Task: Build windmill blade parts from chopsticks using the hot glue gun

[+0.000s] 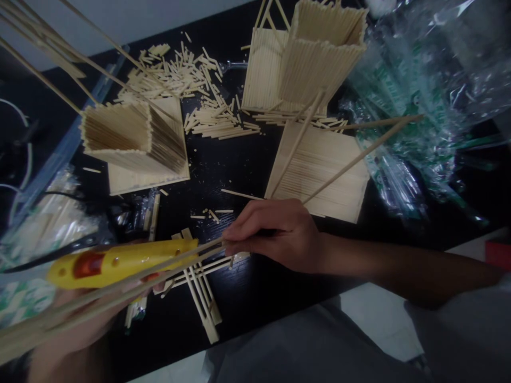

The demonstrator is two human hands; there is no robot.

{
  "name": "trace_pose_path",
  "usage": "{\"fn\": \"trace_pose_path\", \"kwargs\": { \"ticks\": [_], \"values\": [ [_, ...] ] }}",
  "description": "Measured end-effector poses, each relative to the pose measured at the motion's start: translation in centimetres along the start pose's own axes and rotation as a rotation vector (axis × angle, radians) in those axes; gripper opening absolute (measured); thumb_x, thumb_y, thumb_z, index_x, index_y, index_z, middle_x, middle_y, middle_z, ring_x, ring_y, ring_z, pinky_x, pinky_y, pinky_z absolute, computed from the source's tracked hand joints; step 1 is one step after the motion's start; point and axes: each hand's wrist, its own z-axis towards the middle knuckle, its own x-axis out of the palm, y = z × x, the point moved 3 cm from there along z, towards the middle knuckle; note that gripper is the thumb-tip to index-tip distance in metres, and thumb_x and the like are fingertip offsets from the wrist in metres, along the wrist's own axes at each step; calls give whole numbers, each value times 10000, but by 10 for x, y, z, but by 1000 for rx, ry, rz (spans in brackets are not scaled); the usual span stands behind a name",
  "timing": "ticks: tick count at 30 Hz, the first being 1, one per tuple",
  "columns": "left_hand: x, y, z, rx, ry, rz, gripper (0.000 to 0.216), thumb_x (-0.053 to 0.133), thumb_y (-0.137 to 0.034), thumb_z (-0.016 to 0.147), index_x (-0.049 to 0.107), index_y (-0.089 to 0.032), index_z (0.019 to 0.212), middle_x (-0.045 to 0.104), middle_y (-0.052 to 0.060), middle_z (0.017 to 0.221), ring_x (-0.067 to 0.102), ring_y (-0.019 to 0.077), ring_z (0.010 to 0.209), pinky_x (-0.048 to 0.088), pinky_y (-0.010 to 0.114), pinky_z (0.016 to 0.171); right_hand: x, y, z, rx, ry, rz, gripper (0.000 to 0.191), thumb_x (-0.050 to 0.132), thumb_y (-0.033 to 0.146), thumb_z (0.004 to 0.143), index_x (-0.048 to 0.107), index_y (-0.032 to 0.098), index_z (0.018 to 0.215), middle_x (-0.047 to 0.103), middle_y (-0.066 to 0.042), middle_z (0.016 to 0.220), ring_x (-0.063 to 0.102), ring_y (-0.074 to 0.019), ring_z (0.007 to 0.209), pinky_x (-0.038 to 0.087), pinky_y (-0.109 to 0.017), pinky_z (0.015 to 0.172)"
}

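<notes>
My right hand is closed in a pinch on a few long bamboo sticks that run out to the lower left. My left hand, low and blurred at the left edge, grips a yellow glue gun with a red trigger, its nozzle pointing right toward the pinched sticks. Under both hands a small frame of glued sticks lies flat on the black table. Two more long sticks lean up past the right hand.
Open-topped stick boxes stand at the left and at the top; a flat stick panel lies beyond my right hand. Short cut stick pieces litter the back. Crinkled clear plastic wrappers fill the right side.
</notes>
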Motion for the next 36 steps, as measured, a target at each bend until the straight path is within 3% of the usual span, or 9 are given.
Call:
{"fn": "trace_pose_path", "kwargs": {
  "ticks": [1, 4, 10, 15, 20, 27, 31, 36],
  "values": [
    [8, -9, 5, 47, -37, 9, 88, 921, -275, 684, 876, -327, 739, 803, 5, 646, 734, 255, 470, 680, 339, 453, 0, 0, 0, -3, 0, -2, 118, 921, 139, 840, 853, 163, 934, 864, -78, 945, 842, -174, 879, 689, -237, 822],
    [19, -21, 9, 94, 12, -3, 59, 914, -297, 720, 876, -333, 746, 783, -8, 604, 728, 243, 450, 664, 312, 434, 0, 0, 1, -7, -7, -4, 111, 921, 142, 840, 850, 157, 924, 864, -80, 934, 842, -177, 873, 691, -242, 818],
    [6, -8, 8, 24, 113, 19, 123, 855, -378, 814, 873, -274, 751, 789, 34, 623, 733, 253, 460, 648, 322, 415, 0, 0, 0, 6, 2, -9, 121, 923, 140, 841, 841, 167, 925, 864, -67, 938, 841, -172, 875, 688, -247, 826],
    [8, -14, 14, -22, 157, -46, 262, 854, -460, 808, 847, -243, 662, 719, 47, 503, 622, 204, 328, 497, 243, 283, 0, 0, 0, 10, 3, -5, 120, 928, 159, 842, 833, 169, 916, 863, -70, 924, 838, -174, 862, 687, -255, 807],
    [15, -17, 11, -54, 110, -29, 349, 837, -523, 831, 816, -249, 616, 680, 42, 466, 650, 242, 362, 582, 325, 343, -1, 1, -1, 19, -12, -23, 129, 941, 171, 828, 835, 181, 901, 862, -61, 912, 833, -173, 840, 687, -263, 788],
    [22, -30, 17, -50, 56, -62, 317, 925, -561, 742, 838, -274, 640, 722, 40, 502, 620, 217, 303, 507, 256, 270, 0, 0, 0, 29, -5, -28, 127, 938, 166, 832, 835, 176, 907, 861, -66, 918, 831, -173, 845, 681, -262, 794],
    [20, -25, 13, -71, 82, -35, 327, 916, -534, 756, 827, -251, 620, 720, 48, 503, 638, 225, 328, 512, 261, 272, 0, 0, 0, 31, -11, -8, 121, 934, 163, 834, 839, 172, 907, 859, -70, 918, 830, -178, 850, 681, -271, 808],
    [14, -18, 8, -47, 6, 13, 297, 892, -466, 783, 805, -245, 605, 717, 35, 519, 641, 193, 382, 546, 253, 339, -1, -1, -1, 68, -12, -6, 124, 944, 191, 828, 839, 177, 894, 860, -67, 915, 830, -181, 838, 686, -282, 799]
  ]
}}
